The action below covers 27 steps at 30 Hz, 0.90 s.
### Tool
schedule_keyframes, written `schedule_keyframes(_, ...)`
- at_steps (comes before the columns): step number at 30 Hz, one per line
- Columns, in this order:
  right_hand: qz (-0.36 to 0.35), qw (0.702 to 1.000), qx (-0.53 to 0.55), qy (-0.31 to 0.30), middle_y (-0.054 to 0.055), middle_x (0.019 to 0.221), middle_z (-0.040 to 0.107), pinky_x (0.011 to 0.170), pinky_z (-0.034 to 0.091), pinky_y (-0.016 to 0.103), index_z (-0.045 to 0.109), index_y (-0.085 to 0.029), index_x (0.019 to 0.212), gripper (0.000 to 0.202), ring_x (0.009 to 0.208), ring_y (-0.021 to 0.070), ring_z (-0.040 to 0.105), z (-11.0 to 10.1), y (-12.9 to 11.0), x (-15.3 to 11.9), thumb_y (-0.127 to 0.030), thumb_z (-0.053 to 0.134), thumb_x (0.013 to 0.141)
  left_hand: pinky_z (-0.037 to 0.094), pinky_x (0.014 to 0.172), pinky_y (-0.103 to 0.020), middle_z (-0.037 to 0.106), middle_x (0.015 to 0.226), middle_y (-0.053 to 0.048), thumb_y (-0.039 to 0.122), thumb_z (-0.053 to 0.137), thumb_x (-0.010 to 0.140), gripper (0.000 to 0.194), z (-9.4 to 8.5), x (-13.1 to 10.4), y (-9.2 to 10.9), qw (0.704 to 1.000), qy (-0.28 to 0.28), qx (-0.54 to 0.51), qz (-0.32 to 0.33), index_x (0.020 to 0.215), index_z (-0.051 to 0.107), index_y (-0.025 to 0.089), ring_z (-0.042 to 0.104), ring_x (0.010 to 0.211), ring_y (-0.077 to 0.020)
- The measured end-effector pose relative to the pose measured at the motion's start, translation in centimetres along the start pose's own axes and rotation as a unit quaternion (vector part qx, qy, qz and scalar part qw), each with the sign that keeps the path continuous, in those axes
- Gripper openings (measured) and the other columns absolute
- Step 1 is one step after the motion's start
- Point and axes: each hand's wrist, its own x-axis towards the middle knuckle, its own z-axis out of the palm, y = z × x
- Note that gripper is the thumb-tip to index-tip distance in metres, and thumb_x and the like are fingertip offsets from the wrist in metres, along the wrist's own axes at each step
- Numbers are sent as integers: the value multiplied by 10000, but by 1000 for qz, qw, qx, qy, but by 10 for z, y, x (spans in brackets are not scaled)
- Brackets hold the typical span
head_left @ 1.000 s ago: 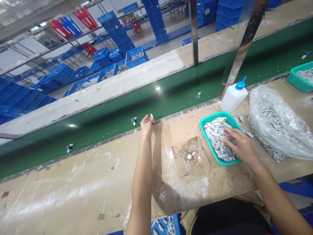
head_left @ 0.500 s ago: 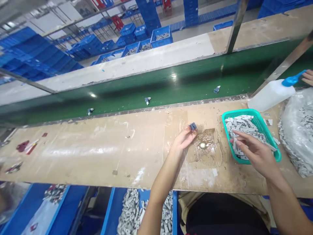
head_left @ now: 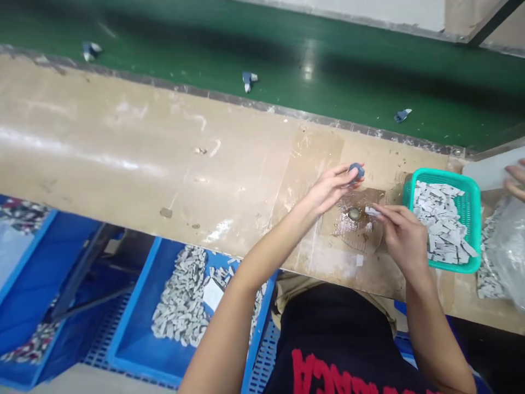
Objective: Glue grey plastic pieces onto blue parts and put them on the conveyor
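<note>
My left hand (head_left: 334, 186) is closed on a small blue-grey plastic part (head_left: 356, 173), held above the bench at the fingertips. Between the thumb and fingers of my right hand (head_left: 404, 232) is a small white plastic piece (head_left: 371, 210). Just below both hands lies a wet, shiny brown patch of cardboard with a round, pale metal-looking spot (head_left: 354, 213) in it. To the right of my right hand stands a green basket (head_left: 474, 219) holding many white pieces (head_left: 441, 219) like the one I hold.
Beyond the bench (head_left: 164, 164) runs a green conveyor belt (head_left: 197, 49) carrying several blue-and-white parts (head_left: 249, 80). At right are a white bottle (head_left: 494, 169), another person's hand (head_left: 517, 178) and a clear plastic bag (head_left: 511, 241). A blue crate (head_left: 127, 334) of grey-white parts sits below the bench.
My right hand has come out of the basket with a white piece and moved left beside the wet patch. The left hand still holds the blue-grey part. My view has tilted down.
</note>
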Motion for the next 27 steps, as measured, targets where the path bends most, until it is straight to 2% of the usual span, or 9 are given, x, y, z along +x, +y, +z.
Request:
schedule_keyframes(3, -4, 1000, -11, 4, 69, 1026, 745, 895, 575, 417, 764, -283, 1150, 264, 961, 241, 698, 9, -3, -1, -315, 560, 986, 504, 747, -188, 726, 866, -29, 44, 712, 807, 367, -4, 4, 1, 1000, 6, 14, 9, 1159, 676, 136, 691, 761, -97)
schedule_keyframes(8, 9, 1000, 4, 27, 49, 1019, 756, 892, 587, 417, 763, -289, 1155, 246, 937, 233, 709, 20, -3, -4, -329, 643, 944, 473, 681, -150, 730, 834, -32, 81, 754, 788, 226, -8, 6, -1, 998, -4, 66, -10, 1001, 680, 74, 680, 699, -67)
schedule_keyframes(12, 28, 999, 5, 32, 54, 997, 756, 851, 605, 424, 768, -268, 1141, 259, 916, 236, 709, 22, -4, -5, -363, 675, 919, 495, 755, -182, 745, 912, -54, 127, 739, 809, 249, -10, 5, -4, 994, -40, 105, -18, 1045, 684, 71, 712, 803, -99)
schedule_keyframes(17, 1, 999, -37, -1, 61, 1001, 750, 908, 577, 445, 771, -268, 1131, 231, 939, 241, 698, 21, -7, -5, -336, 643, 951, 475, 776, -195, 746, 969, -78, 163, 700, 814, 384, -10, 6, -1, 989, -49, 140, -6, 1168, 656, 22, 698, 820, -88)
schedule_keyframes(23, -28, 997, -72, 10, 59, 917, 759, 808, 581, 433, 790, -259, 1055, 189, 864, 235, 694, 22, -6, -8, -349, 672, 939, 455, 780, -207, 725, 1058, -46, 266, 579, 848, 489, -13, 7, 2, 978, -52, 200, 24, 1263, 597, 7, 665, 1091, -174)
schedule_keyframes(27, -63, 995, -69, 32, 38, 864, 762, 742, 578, 387, 798, -245, 1010, 147, 800, 203, 692, 25, -2, -8, -308, 713, 909, 476, 947, -197, 693, 1232, -43, 281, 569, 935, 375, -17, 11, -1, 972, -65, 226, 22, 1254, 641, 99, 641, 1201, -205)
